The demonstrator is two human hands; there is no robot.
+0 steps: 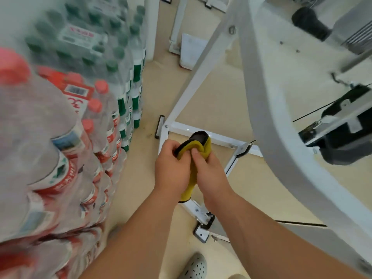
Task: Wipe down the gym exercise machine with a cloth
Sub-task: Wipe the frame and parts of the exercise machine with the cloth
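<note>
The folded yellow microfibre cloth with a black edge (pixel 203 147) hangs in the air between two hands, its long axis pointing away from the person. The left hand (pixel 172 170) and the right hand (pixel 211 175) both keep a clenched grip on it. The thick white curved steel beam of the exercise machine (pixel 267 121) rises to the right of the cloth, well apart from it. The right hand is nearer to this beam, so I judge the reach goes rightward.
</note>
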